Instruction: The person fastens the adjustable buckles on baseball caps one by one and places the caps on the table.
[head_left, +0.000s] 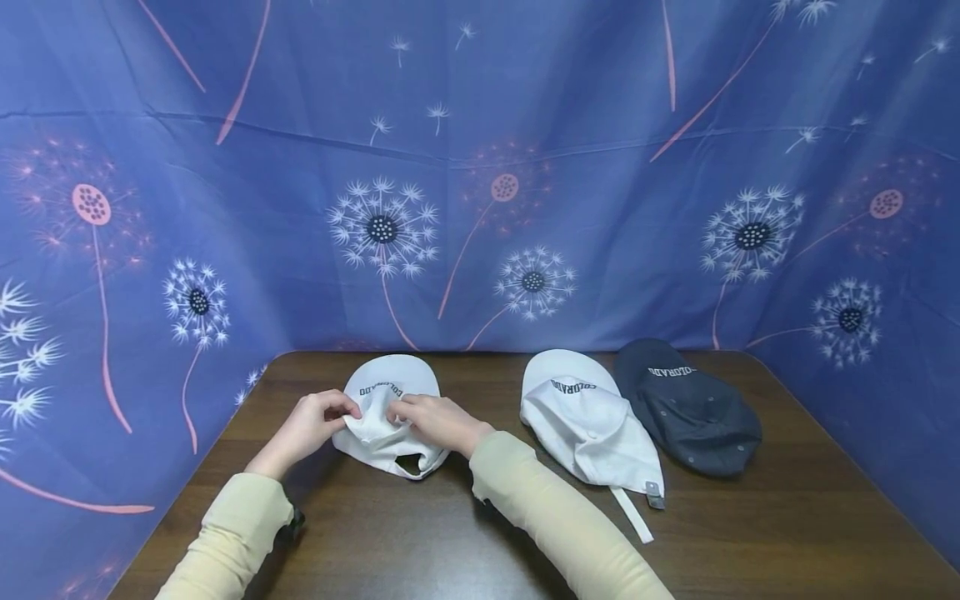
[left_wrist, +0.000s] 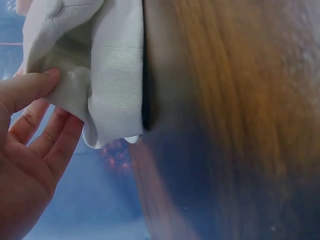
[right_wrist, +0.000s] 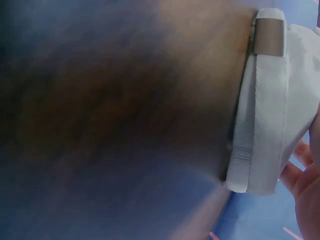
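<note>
A white baseball cap (head_left: 372, 427) with dark COLORADO lettering lies on the table at centre left, its bill pointing away and its rear opening towards me. My left hand (head_left: 311, 425) pinches the fabric on the left of its crown; the left wrist view shows thumb and fingers about a fold of the cap (left_wrist: 117, 85). On the right of the crown, my right hand (head_left: 442, 421) holds the fabric between bent fingers, partly hidden. A metal buckle (right_wrist: 270, 37) sits on the cap's back strap (right_wrist: 270, 120) in the right wrist view.
Right of the hands lies a second white cap (head_left: 592, 425), its loose strap (head_left: 632, 514) reaching towards me. A dark grey cap (head_left: 693, 417) lies beside it, further right. The brown wooden table (head_left: 405, 542) meets a blue dandelion-patterned cloth (head_left: 480, 100) behind and at the sides.
</note>
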